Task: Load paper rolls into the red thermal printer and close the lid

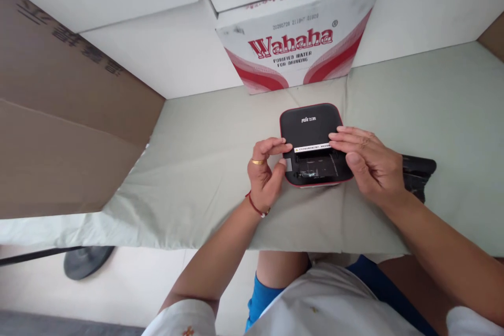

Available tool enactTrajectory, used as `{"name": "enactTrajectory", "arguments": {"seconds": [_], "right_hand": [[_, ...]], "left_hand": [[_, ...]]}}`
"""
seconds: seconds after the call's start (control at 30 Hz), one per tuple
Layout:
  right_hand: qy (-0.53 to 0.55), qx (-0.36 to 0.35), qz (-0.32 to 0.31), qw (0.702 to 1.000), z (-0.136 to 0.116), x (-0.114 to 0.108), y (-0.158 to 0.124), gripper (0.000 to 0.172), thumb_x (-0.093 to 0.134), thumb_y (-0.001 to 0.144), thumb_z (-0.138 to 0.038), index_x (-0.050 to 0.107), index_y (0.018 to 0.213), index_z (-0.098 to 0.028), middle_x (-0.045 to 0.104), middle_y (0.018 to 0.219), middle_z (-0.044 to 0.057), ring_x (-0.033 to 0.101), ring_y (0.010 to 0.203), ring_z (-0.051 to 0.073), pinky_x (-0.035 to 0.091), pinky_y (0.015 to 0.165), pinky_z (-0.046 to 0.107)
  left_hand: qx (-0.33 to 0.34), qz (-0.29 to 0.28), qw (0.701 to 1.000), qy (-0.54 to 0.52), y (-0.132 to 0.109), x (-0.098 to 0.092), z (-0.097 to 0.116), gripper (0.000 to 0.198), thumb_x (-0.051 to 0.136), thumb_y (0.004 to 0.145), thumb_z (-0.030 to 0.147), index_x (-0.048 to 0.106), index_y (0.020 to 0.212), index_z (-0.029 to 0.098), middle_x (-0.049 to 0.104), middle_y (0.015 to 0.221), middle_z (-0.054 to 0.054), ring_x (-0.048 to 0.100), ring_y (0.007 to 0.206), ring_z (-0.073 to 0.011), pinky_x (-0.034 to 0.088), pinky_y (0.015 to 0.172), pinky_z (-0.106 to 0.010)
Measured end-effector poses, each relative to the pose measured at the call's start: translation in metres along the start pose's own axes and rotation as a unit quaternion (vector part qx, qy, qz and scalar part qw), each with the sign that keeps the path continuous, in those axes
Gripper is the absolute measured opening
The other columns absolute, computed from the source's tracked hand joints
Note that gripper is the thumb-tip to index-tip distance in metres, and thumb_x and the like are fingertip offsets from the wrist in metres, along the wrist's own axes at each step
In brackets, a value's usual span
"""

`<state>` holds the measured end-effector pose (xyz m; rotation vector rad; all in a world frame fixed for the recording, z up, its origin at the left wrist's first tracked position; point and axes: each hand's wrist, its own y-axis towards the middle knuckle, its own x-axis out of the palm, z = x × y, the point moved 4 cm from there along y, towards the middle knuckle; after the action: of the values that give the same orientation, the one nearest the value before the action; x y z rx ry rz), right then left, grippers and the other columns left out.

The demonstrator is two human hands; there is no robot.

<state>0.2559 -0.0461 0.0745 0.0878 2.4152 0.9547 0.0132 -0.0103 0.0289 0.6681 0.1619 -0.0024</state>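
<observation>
A flat, square black device with rounded corners and a red rim lies on the cloth in front of me. White lettering marks its upper part, and a narrow white label strip crosses its middle. Below the strip is a recess with a shiny dark panel. My left hand grips the device's left side, its fingers bent and its thumb by a small grey patch. At the right side, my right hand has its fingertips on the strip's right end and its thumb at the edge. What lies under the device is hidden.
A black plastic piece lies right of my right hand, partly covered by it. Behind stand a white and red water carton and white boxes. A brown carton borders the left. Pale green cloth covers the table.
</observation>
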Motion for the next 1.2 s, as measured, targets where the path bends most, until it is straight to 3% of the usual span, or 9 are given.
{"name": "enactTrajectory", "arguments": {"seconds": [0.1, 0.17, 0.3, 0.47, 0.77, 0.87, 0.97, 1.03, 1.2], "right_hand": [[-0.016, -0.044, -0.023, 0.999, -0.004, 0.000, -0.006, 0.035, 0.055, 0.110, -0.035, 0.084, 0.130, -0.030, 0.084, 0.134, 0.009, 0.074, 0.131, 0.033, 0.057, 0.115, 0.061], [-0.027, -0.079, -0.026, 0.996, -0.008, -0.001, -0.009, 0.034, 0.055, 0.110, -0.039, 0.086, 0.123, -0.033, 0.086, 0.127, 0.007, 0.074, 0.125, 0.033, 0.058, 0.109, 0.060], [-0.043, -0.111, 0.003, 0.993, -0.013, -0.004, -0.011, 0.035, 0.054, 0.110, -0.034, 0.088, 0.119, -0.034, 0.085, 0.110, 0.007, 0.070, 0.111, 0.030, 0.059, 0.096, 0.051], [-0.047, -0.107, 0.003, 0.993, -0.017, -0.004, -0.008, 0.035, 0.055, 0.109, -0.031, 0.088, 0.119, -0.037, 0.083, 0.105, 0.007, 0.068, 0.102, 0.030, 0.057, 0.088, 0.050], [-0.064, -0.144, -0.006, 0.987, -0.018, -0.005, -0.011, 0.032, 0.065, 0.104, -0.028, 0.085, 0.128, -0.034, 0.087, 0.111, 0.007, 0.073, 0.112, 0.032, 0.062, 0.093, 0.052], [-0.004, -0.129, -0.067, 0.989, -0.023, -0.010, 0.001, 0.028, 0.059, 0.108, -0.030, 0.085, 0.118, -0.032, 0.087, 0.106, 0.008, 0.078, 0.110, 0.031, 0.063, 0.094, 0.051], [0.019, 0.006, -0.118, 0.993, -0.023, -0.016, 0.034, 0.040, 0.051, 0.114, -0.038, 0.080, 0.088, -0.032, 0.084, 0.092, 0.004, 0.079, 0.090, 0.026, 0.063, 0.082, 0.045], [-0.054, 0.097, -0.178, 0.978, -0.019, -0.012, 0.060, 0.041, 0.053, 0.112, -0.041, 0.078, 0.081, -0.030, 0.083, 0.088, 0.002, 0.077, 0.080, 0.024, 0.059, 0.074, 0.041], [-0.329, 0.121, -0.389, 0.852, -0.003, 0.035, 0.103, 0.015, 0.069, 0.093, -0.023, 0.082, 0.089, -0.027, 0.084, 0.094, 0.008, 0.075, 0.079, 0.028, 0.052, 0.071, 0.041]], "left_hand": [[-0.023, 0.008, 0.999, -0.047, 0.001, 0.000, -0.011, 0.044, 0.073, 0.101, 0.043, 0.059, 0.142, 0.033, 0.080, 0.122, -0.005, 0.075, 0.127, -0.0234, 0.052, 0.118, -0.045], [-0.065, -0.012, 0.995, -0.068, 0.004, -0.003, -0.021, 0.061, 0.076, 0.097, 0.051, 0.052, 0.152, 0.039, 0.070, 0.148, -0.007, 0.063, 0.148, -0.0255, 0.048, 0.125, -0.047], [-0.178, -0.138, 0.964, -0.143, 0.015, -0.004, -0.041, 0.099, 0.084, 0.085, 0.053, 0.031, 0.170, 0.050, 0.040, 0.182, -0.004, 0.040, 0.170, -0.0274, 0.047, 0.129, -0.048], [-0.210, -0.230, 0.926, -0.214, 0.030, -0.001, -0.045, 0.113, 0.085, 0.078, 0.040, 0.026, 0.174, 0.053, 0.045, 0.180, -0.002, 0.057, 0.157, -0.0264, 0.059, 0.115, -0.044], [-0.194, -0.188, 0.937, -0.219, 0.014, 0.017, -0.040, 0.108, 0.078, 0.086, 0.059, 0.020, 0.176, 0.048, 0.037, 0.185, -0.007, 0.063, 0.150, -0.0280, 0.063, 0.105, -0.043], [-0.168, -0.170, 0.948, -0.211, 0.012, 0.021, -0.043, 0.101, 0.074, 0.087, 0.065, 0.028, 0.175, 0.045, 0.041, 0.183, -0.007, 0.060, 0.154, -0.0305, 0.061, 0.112, -0.048], [-0.165, -0.166, 0.946, -0.222, 0.011, 0.023, -0.048, 0.099, 0.072, 0.087, 0.068, 0.030, 0.173, 0.044, 0.039, 0.184, -0.007, 0.055, 0.160, -0.0323, 0.057, 0.119, -0.050], [-0.168, -0.161, 0.945, -0.230, 0.011, 0.023, -0.049, 0.099, 0.072, 0.087, 0.067, 0.029, 0.173, 0.044, 0.039, 0.184, -0.006, 0.053, 0.161, -0.0326, 0.057, 0.120, -0.050], [-0.186, -0.161, 0.937, -0.249, 0.008, 0.023, -0.051, 0.099, 0.075, 0.088, 0.060, 0.026, 0.173, 0.046, 0.033, 0.187, -0.005, 0.049, 0.164, -0.0316, 0.056, 0.123, -0.050]]}}
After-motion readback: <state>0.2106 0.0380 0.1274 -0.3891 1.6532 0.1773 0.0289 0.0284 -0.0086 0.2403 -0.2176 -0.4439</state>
